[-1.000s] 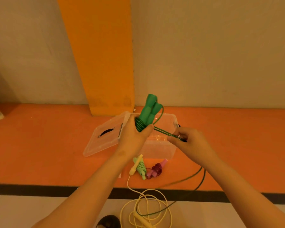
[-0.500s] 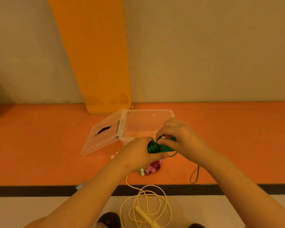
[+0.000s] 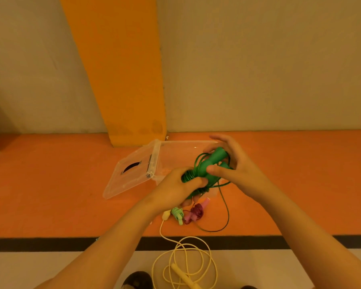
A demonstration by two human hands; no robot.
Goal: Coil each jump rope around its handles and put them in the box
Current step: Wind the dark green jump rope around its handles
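Green jump rope (image 3: 208, 167) in both hands

beige wall (image 3: 258, 59), orange vert. band (image 3: 121, 69), orange floor (image 3: 40, 184), black stripe (image 3: 50, 244), pale floor nr cam (image 3: 40, 268), warm light

Green jump rope (image 3: 208, 165) half-coiled round handles, held above open clear box (image 3: 175, 151).

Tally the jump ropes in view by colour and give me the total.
dark green rope: 1
light green rope: 1
pink rope: 1
yellow rope: 1
Total: 4
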